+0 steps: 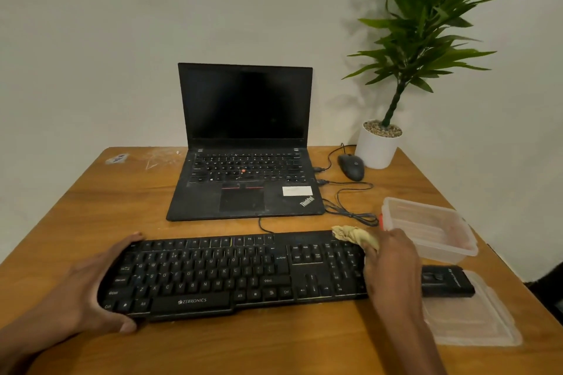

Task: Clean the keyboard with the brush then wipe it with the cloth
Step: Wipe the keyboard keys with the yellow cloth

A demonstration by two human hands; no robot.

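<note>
Now the keyboard (231, 274) is held by the left hand (88, 289). The cloth (356, 236) is gripped in the right hand (393, 265) for wiping. Next, a rub across the keys is needed.

A small desk corner in a home or office; a wooden table (91, 210) against a plain white wall carries an open laptop (245, 143), mouse (351, 166), keyboard (231, 274) and potted plant (426, 49).

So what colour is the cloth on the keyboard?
The cloth is a pale yellowish tan, seen in the head view, bunched at the right hand.
</note>
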